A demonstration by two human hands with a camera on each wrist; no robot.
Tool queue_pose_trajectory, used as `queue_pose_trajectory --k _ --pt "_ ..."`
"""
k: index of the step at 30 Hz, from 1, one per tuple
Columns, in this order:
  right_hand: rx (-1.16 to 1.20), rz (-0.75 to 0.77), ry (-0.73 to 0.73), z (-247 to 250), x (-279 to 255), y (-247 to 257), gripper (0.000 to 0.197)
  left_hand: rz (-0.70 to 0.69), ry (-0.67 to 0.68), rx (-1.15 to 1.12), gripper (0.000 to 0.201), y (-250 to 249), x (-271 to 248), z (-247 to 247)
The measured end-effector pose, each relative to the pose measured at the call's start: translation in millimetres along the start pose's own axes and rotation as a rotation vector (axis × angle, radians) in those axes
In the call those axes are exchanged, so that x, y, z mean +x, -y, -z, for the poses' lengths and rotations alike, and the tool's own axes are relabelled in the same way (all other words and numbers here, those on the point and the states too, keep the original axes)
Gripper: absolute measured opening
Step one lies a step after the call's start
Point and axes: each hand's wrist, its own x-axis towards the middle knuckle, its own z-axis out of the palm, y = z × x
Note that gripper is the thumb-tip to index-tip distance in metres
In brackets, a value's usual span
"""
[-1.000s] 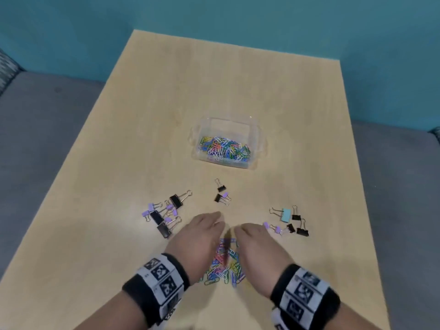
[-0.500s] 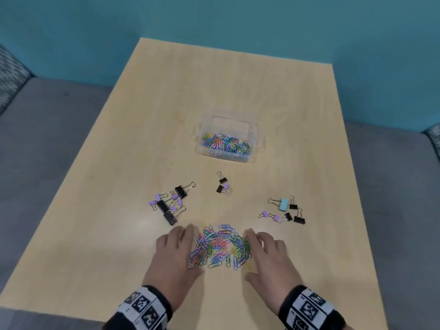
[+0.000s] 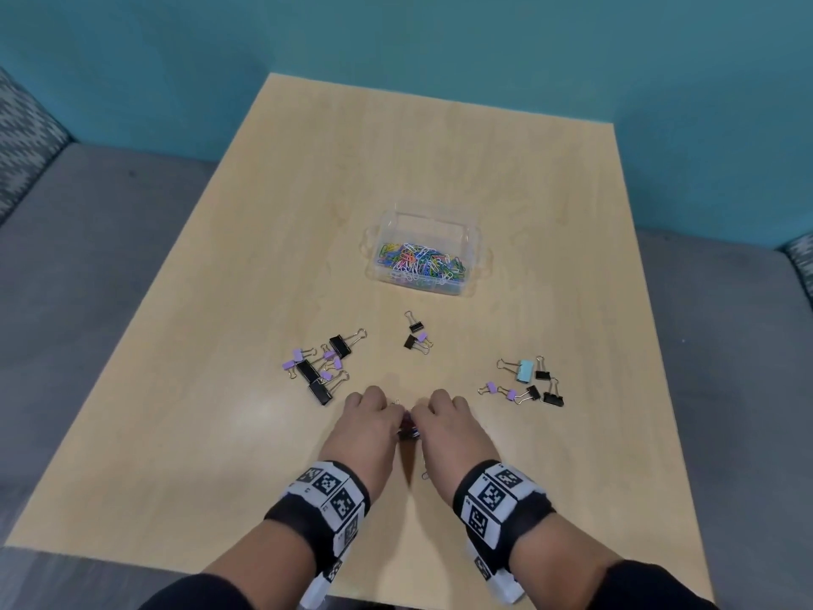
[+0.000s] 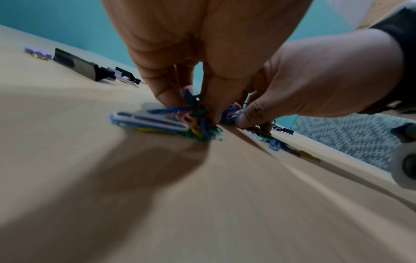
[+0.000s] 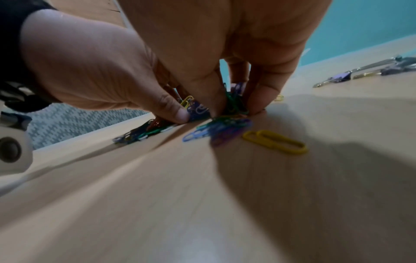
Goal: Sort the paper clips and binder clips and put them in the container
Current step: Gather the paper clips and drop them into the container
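Clips (image 4: 191, 121) lie bunched on the table (image 3: 220, 301) between my hands — my left hand (image 3: 367, 427) and right hand (image 3: 448, 429) both curl their fingers round the pile, pinching it from either side. One yellow clip (image 5: 275, 141) lies loose just beside. Binder clips (image 3: 321, 367) sit in three clusters ahead, and the container (image 3: 473, 261) beyond them holds more paper clips.

We list: one tabletop (image 3: 440, 169) of pale wood grain, under the fingers. One teal wall (image 3: 396, 37), beyond the fingers. One grey seat (image 3: 88, 257) to their left and right, with patterned cushions (image 3: 22, 138) at its far ends.
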Motion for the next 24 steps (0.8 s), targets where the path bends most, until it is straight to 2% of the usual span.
queue_pose_trajectory --k 11,19,22,24 --pt "0.036 -0.016 0.007 9.4 4.9 -6.8 0.03 0.056 0.07 -0.009 0.005 0.7 7.8 15.3" --pt "0.195 -0.064 -0.013 14.4 9.7 -19.9 0.009 0.061 0.149 -0.06 0.018 2.1 8.7 27.1" --pt "0.235 -0.097 0.0 14.0 13.6 -27.3 0.007 0.018 0.2 -0.071 0.05 -0.9 10.8 24.4" --pt "0.254 -0.105 0.02 11.1 15.7 -29.3 0.011 -0.017 0.203 -0.016 0.048 -4.7 14.2 21.1"
